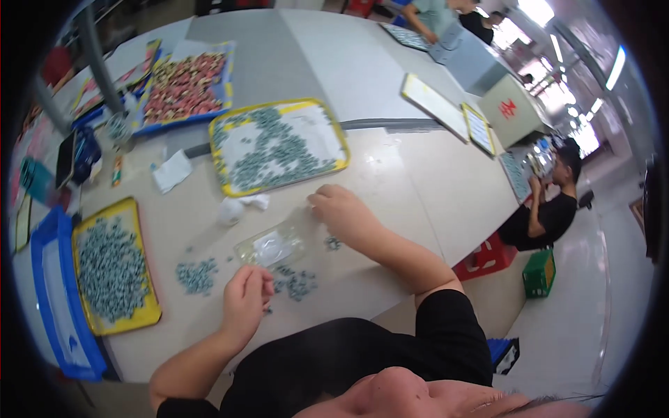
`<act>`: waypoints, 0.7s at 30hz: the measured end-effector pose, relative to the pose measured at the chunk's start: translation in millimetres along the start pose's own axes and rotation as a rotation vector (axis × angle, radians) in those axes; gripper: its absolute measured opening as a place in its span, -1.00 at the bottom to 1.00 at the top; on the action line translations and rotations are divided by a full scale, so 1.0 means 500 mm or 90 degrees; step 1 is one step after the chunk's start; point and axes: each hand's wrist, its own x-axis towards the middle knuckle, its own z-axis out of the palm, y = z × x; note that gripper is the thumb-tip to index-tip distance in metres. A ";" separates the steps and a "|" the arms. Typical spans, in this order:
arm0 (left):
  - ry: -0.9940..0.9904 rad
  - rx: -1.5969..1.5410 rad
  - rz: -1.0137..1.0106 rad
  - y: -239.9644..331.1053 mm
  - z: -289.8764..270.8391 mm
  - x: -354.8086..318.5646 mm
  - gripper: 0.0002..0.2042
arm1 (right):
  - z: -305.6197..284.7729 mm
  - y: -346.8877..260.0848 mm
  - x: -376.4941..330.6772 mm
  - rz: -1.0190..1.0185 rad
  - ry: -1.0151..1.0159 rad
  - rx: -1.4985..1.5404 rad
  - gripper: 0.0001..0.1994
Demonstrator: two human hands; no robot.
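My left hand (245, 301) is near the table's front edge, its fingers curled together beside a loose pile of small teal pieces (295, 283). Whatever those fingers hold, if anything, is hidden. Farther up and to the right, my right hand (343, 211) is bent at the wrist with its fingertips drawn together just below a yellow tray; I cannot make out anything in them. Between the hands lies a clear, flat, yellowish plastic container (289, 237) with a whitish patch on it. Another small pile of teal pieces (196, 276) sits to the left.
A yellow-rimmed tray (325, 111) holds spread teal pieces; a fuller yellow tray (145, 312) stands left beside a blue bin (54, 279). Behind are a blue tray of reddish pieces (187, 82), a white cloth (173, 171) and a white round object (230, 211). Another person (550, 209) sits right.
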 end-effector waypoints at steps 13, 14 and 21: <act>0.009 -0.337 -0.084 0.048 0.140 -0.030 -0.79 | -0.056 0.065 -0.064 0.061 -0.043 -0.015 -0.82; 0.011 -0.337 -0.088 0.051 0.138 -0.031 -0.79 | -0.053 0.064 -0.068 0.062 -0.046 -0.012 -0.82; 0.029 -0.464 -0.153 0.045 0.038 -0.014 -0.89 | -0.019 0.030 -0.039 0.052 -0.001 0.197 -0.85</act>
